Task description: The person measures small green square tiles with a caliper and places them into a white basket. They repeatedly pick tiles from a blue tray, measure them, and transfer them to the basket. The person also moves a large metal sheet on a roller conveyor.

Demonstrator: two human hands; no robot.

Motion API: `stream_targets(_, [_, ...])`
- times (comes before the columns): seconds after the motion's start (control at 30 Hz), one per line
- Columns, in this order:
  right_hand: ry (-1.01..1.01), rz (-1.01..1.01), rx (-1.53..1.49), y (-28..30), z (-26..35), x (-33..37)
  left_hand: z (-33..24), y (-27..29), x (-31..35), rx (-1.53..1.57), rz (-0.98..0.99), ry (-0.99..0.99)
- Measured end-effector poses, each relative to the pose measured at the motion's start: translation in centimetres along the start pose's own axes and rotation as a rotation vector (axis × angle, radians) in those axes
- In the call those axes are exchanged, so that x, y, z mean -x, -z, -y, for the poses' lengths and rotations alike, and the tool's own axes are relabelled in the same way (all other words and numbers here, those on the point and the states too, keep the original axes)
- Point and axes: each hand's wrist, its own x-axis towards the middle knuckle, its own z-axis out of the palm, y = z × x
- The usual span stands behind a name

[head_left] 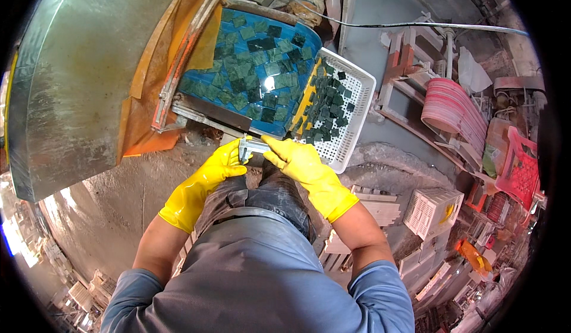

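In yellow rubber gloves (pixel 183 202), the fingers of our left hand (pixel 220 162) and right hand (pixel 300 162) grasp a silver metal caliper (pixel 254 147), its long axis crosswise between them.

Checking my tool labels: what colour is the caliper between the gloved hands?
The caliper is silver-grey, seen best in the head view.

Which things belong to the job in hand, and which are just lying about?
Job, apparently:
- caliper, at both gloved hands
- green tiles
- blue surface
- white crate

Seemingly lying about:
- pink tubs
- red crate
- white basket
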Motion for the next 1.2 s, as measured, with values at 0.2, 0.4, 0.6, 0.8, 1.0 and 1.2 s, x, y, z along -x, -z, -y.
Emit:
stream_targets(0.2, [-0.016, -0.013, -0.019, -0.5, 0.3, -0.3, 0.4, 0.7, -0.1, 0.024, 0.006, -0.001])
stream_targets(0.4, [-0.179, 0.089, -0.513, -1.6, 0.2, -0.1, 0.5, 2.5, -0.1, -0.003, 0.037, 0.064])
stream_targets(0.6, [-0.688, -0.099, -1.3, -0.8, -1.8, 1.7, 4.8, 10.6, -4.8, -0.136, -0.17, 0.042])
stream_targets(0.8, [-0.995, -0.289, -1.268, -3.6, -6.2, 11.5, 3.7, 13.7, -14.8, -0.359, -0.65, -0.116])
stream_targets(1.0, [-1.211, -0.374, -1.259, -6.1, -5.9, 21.4, -2.3, 7.6, -18.3, -0.281, -0.589, -0.231])
stream_targets(1.2, [-1.231, -0.46, -1.297, -8.9, -3.9, 26.5, -3.6, 18.2, -15.6, -1.178, -1.076, -0.19])
